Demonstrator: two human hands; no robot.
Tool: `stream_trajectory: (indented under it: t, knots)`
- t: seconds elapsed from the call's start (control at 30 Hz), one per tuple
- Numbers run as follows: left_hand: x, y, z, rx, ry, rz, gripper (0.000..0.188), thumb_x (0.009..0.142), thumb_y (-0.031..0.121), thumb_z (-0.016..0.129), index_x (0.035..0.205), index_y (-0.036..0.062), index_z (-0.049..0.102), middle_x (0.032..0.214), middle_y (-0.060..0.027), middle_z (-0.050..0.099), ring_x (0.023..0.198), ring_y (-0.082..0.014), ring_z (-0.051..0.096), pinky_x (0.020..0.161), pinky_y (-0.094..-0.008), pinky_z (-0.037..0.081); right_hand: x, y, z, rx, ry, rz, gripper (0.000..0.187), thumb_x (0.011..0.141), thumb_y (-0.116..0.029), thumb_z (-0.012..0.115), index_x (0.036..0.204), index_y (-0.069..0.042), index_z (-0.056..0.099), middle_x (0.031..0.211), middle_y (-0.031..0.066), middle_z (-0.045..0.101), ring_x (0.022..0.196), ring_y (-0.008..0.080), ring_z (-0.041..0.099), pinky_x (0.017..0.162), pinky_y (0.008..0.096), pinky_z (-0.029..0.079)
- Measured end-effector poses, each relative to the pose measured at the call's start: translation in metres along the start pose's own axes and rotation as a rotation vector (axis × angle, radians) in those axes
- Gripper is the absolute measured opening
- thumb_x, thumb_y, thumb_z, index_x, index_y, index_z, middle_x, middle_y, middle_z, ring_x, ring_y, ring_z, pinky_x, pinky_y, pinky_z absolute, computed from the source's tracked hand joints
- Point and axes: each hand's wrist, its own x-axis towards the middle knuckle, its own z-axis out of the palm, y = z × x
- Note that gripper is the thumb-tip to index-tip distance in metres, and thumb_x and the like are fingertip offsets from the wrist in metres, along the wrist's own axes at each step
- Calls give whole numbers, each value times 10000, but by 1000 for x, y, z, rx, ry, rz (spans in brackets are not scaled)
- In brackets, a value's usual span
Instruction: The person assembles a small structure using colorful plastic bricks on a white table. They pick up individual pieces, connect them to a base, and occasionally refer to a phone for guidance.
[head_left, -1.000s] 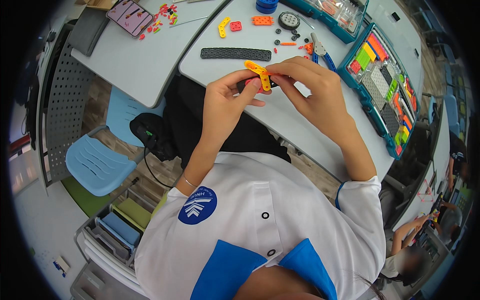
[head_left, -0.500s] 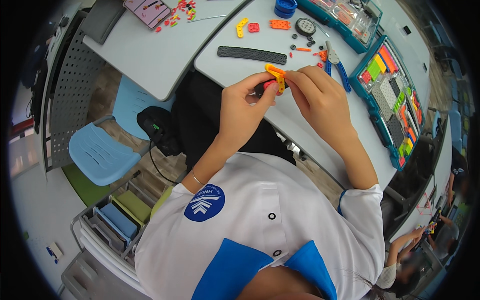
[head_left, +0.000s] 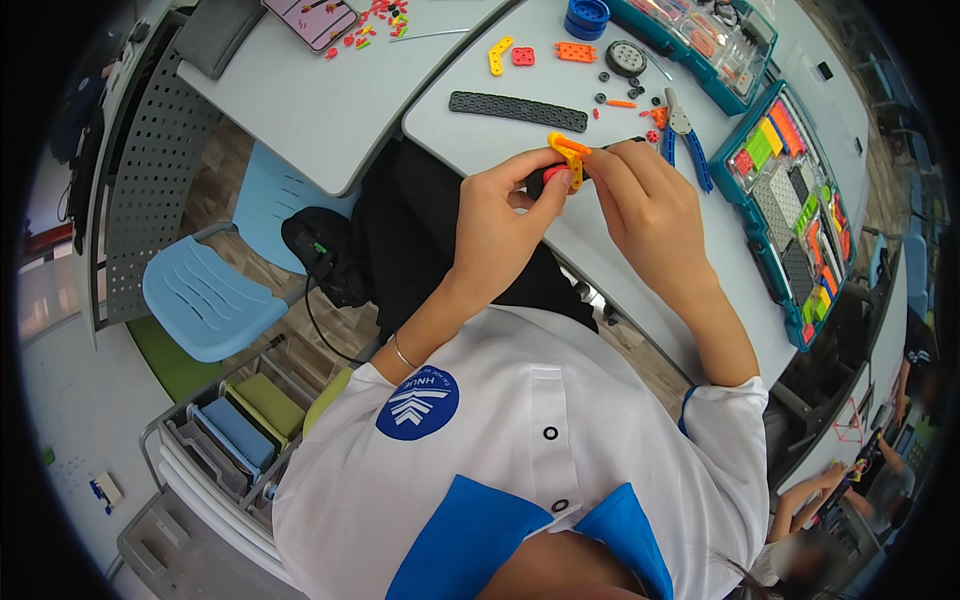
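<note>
Above the near edge of the table, my left hand (head_left: 508, 218) is closed round a small assembly of plastic building pieces. Its yellow perforated piece (head_left: 575, 175) stands up between the hands, and a red and black part sits partly hidden behind my thumb. My right hand (head_left: 648, 205) pinches the end of a slim orange piece (head_left: 571, 146) that lies against the yellow one. Whether it is fixed in a hole cannot be seen. Beyond my hands lies a long dark grey perforated strip (head_left: 518, 110). Blue-handled pliers (head_left: 684, 140) rest right of my right hand.
Loose parts lie farther back: a yellow angled piece (head_left: 499, 56), a red square plate (head_left: 523, 57), an orange plate (head_left: 576, 52), a wheel (head_left: 627, 58) and blue rims (head_left: 587, 17). A teal case of sorted parts (head_left: 745, 200) stands at right. A phone (head_left: 312, 20) lies far left.
The whole view has shifted slightly, so everything sits a little right and lower. Both hands keep their hold; the orange piece is tilted a little differently against the yellow one.
</note>
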Motion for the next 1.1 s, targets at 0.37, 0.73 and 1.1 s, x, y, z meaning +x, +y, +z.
stream_trajectory:
  t: [0.37, 0.73, 1.1]
  knots:
    - [-1, 0, 0, -11, -10, -14, 237, 926, 51, 664, 1138, -46, 704, 900, -96, 753, 753, -81, 682, 616, -196, 525, -2, -1, 1, -9, 0, 7, 278, 725, -6, 683, 999, 6, 633, 862, 81, 575, 763, 230, 600, 606, 344, 500]
    - [6, 3, -9, -155, -149, -123, 294, 978, 66, 621, 1221, -100, 626, 1056, -156, 707, 950, -187, 720, 750, -280, 626, 2, 1, -3, 4, -8, 27, 280, 719, -7, 705, 992, -10, 646, 854, 74, 599, 744, 235, 623, 627, 347, 513]
    - [9, 8, -20, -356, -249, -219, 335, 961, -8, 558, 1269, -137, 559, 1161, -189, 664, 1014, -221, 704, 867, -324, 624, 5, 2, -7, 85, 32, 56, 211, 812, -25, 738, 1013, -19, 673, 805, 65, 626, 706, 237, 637, 600, 354, 512]
